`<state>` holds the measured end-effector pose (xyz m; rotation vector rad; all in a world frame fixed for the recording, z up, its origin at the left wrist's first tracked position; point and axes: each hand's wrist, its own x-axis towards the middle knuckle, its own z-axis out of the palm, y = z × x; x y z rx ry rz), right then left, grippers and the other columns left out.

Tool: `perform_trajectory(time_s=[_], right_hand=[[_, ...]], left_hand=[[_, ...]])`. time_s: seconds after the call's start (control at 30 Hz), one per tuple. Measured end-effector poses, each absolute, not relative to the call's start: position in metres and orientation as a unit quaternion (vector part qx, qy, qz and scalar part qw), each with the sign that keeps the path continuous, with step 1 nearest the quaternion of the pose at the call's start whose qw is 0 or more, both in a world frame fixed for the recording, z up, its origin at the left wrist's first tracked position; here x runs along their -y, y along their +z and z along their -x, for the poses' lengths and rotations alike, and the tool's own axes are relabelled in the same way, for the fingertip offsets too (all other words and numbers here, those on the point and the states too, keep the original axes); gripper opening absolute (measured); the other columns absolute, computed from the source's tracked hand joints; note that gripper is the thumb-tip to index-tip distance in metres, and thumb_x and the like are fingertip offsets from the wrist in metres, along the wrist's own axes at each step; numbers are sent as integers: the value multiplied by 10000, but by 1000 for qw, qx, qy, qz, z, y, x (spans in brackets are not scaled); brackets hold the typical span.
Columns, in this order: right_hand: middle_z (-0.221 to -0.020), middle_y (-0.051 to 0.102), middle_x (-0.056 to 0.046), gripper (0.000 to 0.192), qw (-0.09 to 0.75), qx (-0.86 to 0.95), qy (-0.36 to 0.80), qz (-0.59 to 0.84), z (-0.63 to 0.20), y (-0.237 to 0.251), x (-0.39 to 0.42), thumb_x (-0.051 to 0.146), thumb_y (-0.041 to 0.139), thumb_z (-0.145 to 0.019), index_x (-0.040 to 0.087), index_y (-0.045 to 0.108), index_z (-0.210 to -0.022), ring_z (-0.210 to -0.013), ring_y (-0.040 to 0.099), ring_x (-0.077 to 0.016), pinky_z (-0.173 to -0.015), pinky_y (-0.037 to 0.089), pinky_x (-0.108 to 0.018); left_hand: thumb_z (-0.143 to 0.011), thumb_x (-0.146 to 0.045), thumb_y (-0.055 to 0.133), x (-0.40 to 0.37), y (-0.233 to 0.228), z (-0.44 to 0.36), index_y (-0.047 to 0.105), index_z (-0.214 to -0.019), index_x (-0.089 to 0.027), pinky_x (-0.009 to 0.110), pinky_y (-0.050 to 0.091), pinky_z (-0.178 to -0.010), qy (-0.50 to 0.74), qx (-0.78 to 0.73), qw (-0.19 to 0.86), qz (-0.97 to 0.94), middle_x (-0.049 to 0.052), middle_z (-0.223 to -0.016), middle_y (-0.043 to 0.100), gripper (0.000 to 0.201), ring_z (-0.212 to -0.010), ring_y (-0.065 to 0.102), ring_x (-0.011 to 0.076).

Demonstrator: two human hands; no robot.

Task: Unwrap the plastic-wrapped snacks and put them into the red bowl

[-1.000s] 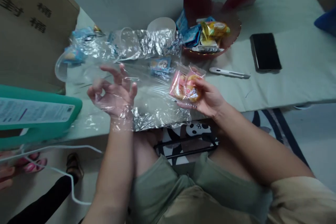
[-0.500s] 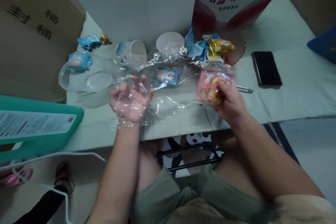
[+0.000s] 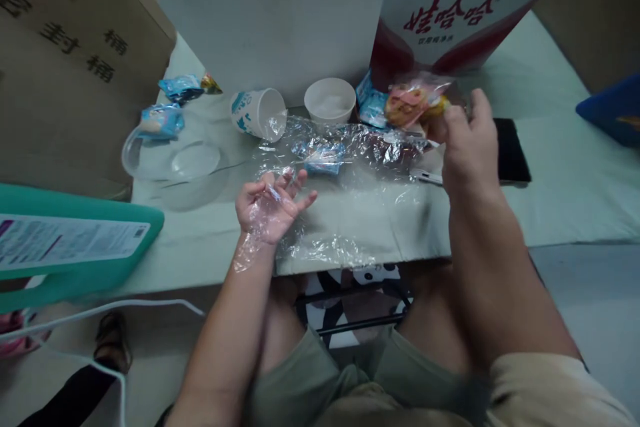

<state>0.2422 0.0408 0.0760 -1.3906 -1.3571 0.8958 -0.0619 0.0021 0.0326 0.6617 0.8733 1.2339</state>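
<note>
My left hand (image 3: 273, 207) is palm up, fingers apart and loosely bent. Crumpled clear plastic film (image 3: 345, 247) drapes across its palm and wrist and spreads over the table. A small blue snack packet (image 3: 324, 158) lies beneath the film. My right hand (image 3: 469, 140) is at the pile on the right, thumb and finger apart. Just left of its thumb, a clear-and-pink packet of cookies (image 3: 407, 105) rests over the pile, slightly blurred. Blue wrappers (image 3: 374, 107) show beside it. A box cutter-like silver tool (image 3: 428, 177) lies below that hand.
A tipped paper cup (image 3: 257, 113) and a white bowl (image 3: 330, 100) stand before white cartons (image 3: 280, 27). Left are a clear plastic lid (image 3: 133, 157), blue packets (image 3: 163, 121) and a green jug (image 3: 100, 273). A black phone (image 3: 513, 153) lies right. Someone's foot (image 3: 113, 337) shows below.
My right hand has moved the cookie packet up and away onto the pile, and its fingers have come apart from it. My left hand has shifted slightly right, with film still over it.
</note>
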Motion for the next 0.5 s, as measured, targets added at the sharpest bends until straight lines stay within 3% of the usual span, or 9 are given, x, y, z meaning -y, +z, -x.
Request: perform_trajectory(time_s=[0.17,0.27,0.37,0.5], right_hand=[[-1226,676,-123,435,477,590,219,613,-236,56,7,421,594,-857,299,653,-1271,-1266,618,-361,-970,577,-531],[-1191,708,-114,371,481,667,133,554,-220,44,40,383,570,-870,288,665,-1215,-1209,656,-338,-1055,525,-563],[-1281,727,-88,386,346,821,190,413,-203,33,60,386,598,-888,285,665,-1254,-1263,649,-322,-1152,448,-577],[-1577,525,-129,576,122,871,261,398,-206,20,63,476,659,-886,254,612,-1416,-1485,449,-399,-1212,328,-657]], left_hand=[[-738,-395,675,-2,32,54,411,-568,-194,517,606,-903,543,-376,705,-261,36,-954,759,372,-1231,658,315],[-715,-367,667,-5,29,50,414,-580,-199,485,616,-909,537,-394,704,-248,44,-903,748,333,-1178,683,300],[-710,-342,670,-8,27,48,481,-603,-196,378,634,-839,523,-428,693,-253,29,-842,724,261,-994,737,236],[-648,-276,696,-9,24,55,579,-597,-164,205,532,-512,486,-547,621,-280,33,-764,690,171,-670,708,153]])
